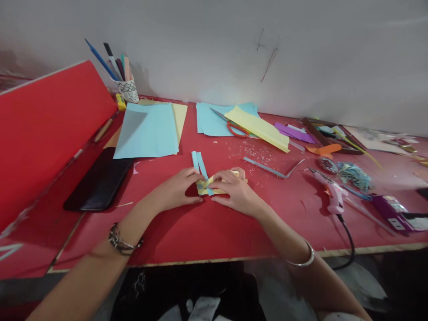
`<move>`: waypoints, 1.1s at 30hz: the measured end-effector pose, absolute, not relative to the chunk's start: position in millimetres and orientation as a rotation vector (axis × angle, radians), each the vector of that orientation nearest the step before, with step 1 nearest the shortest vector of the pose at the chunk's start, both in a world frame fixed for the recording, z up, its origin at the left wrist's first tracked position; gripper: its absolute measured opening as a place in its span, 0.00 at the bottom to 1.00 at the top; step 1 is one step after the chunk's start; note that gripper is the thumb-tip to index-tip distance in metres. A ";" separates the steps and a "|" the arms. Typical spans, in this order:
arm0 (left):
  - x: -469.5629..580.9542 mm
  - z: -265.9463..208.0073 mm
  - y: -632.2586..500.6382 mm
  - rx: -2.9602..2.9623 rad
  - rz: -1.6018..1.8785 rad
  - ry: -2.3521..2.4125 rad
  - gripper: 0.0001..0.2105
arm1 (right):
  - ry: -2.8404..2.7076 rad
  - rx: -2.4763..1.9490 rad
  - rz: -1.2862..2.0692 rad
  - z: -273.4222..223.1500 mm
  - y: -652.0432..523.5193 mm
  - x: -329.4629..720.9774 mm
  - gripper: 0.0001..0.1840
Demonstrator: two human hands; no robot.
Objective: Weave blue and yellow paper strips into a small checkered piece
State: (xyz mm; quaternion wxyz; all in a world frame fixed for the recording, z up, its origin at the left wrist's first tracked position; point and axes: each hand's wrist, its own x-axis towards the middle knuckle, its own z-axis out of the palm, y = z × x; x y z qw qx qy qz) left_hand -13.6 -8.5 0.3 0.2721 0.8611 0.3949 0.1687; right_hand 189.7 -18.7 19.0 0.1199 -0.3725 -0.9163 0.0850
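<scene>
On the red table in front of me lie woven paper strips point(203, 187), blue ones crossing yellow ones. Two blue strips point(199, 162) stick out from the weave toward the back. My left hand point(179, 187) is at the left end of the weave, its thumb and fingers curved around that edge. From the right, my right hand point(237, 189) has its fingers closed over the yellow strips and hides much of them. Part of a yellow strip shows past its fingers.
Scissors point(237, 130) lie among blue and yellow paper at the back. A black phone point(100, 183) and blue sheets point(147, 129) are on the left, by a pen cup point(127, 89). On the right are a glue gun point(329, 191) with a cord and a purple box point(394, 211).
</scene>
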 end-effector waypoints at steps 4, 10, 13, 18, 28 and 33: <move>-14.7 1.2 -8.6 2.321 0.449 1.085 0.14 | -2.630 -1.151 0.173 20.3 -19.2 191.1 0.09; -13.7 3.7 -11.4 2.372 0.466 1.058 0.15 | -2.498 -1.172 -0.023 21.6 -22.3 189.7 0.15; -12.2 2.3 -11.5 2.382 0.502 1.073 0.11 | -2.553 -1.149 0.001 23.2 -23.5 187.6 0.20; -10.4 3.2 -10.8 2.347 0.468 1.063 0.09 | -2.628 -1.192 0.395 22.1 -21.1 187.7 0.18; -8.8 4.3 -13.2 2.356 0.423 1.072 0.05 | -2.646 -1.134 0.554 21.3 -15.5 191.5 0.11; -9.8 5.2 -13.3 2.406 0.413 1.087 0.05 | -2.653 -1.117 0.579 22.7 -12.8 193.2 0.09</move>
